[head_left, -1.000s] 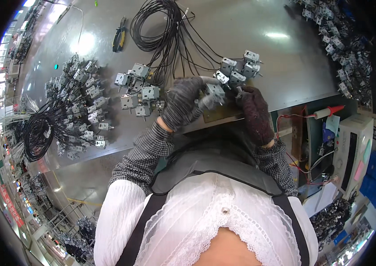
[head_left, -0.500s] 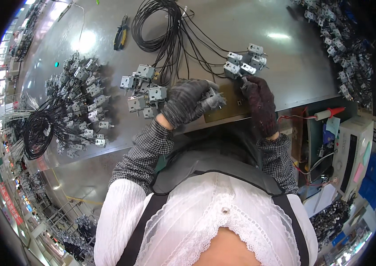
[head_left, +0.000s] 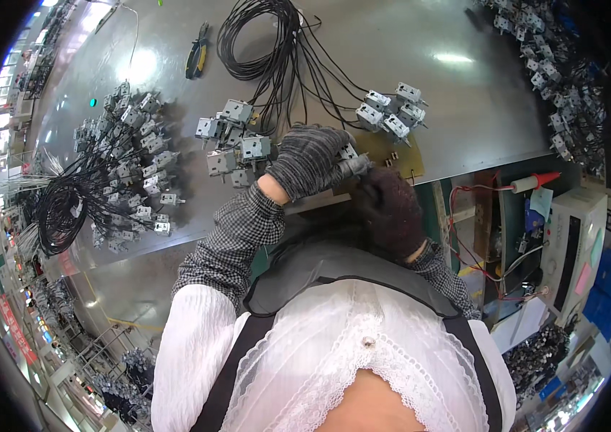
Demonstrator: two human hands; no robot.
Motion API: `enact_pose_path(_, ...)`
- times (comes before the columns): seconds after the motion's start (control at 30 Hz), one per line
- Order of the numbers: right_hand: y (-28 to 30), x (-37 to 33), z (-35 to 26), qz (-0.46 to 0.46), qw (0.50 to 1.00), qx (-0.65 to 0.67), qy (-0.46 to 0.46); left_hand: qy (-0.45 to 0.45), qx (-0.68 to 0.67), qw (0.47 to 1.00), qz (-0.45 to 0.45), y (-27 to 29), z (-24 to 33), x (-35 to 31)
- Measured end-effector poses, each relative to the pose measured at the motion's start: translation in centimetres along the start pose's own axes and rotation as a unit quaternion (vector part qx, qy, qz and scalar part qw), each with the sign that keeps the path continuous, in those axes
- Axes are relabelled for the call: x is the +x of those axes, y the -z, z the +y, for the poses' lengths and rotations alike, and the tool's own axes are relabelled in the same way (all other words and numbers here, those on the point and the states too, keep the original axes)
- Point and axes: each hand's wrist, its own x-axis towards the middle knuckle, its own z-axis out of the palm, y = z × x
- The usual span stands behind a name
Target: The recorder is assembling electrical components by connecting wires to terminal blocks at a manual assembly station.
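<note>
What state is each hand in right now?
Left hand: closed, holding a small metal box.
Right hand: fingertips close by that box; its grip cannot be told.

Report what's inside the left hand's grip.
Part of a silver metal unit shows in the grip of the left hand; the hand covers the rest, so its full shape and anything else enclosed there cannot be seen.
</note>
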Motion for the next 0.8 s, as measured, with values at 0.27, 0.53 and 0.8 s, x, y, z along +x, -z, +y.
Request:
enact_pose_path(0.27,-1.3,-2.3,0.1,-0.048,0.94,0.205,-0.268,-0.043,0.011,0.999,0.032,0.7,1.0,-0.6)
enact_pose_path(0.53,-0.3,-1.7,0.6,-0.084,0.875,0.387,-0.278,0.002,-0.005,0.996,0.085,-0.7,1.3,-0.7)
enact_pose_path(0.8,-0.9,-2.2,0.1,-0.032,0.954,0.208,-0.212,0.016,0.006,0.997,0.076,-0.1,2.0,-0.6)
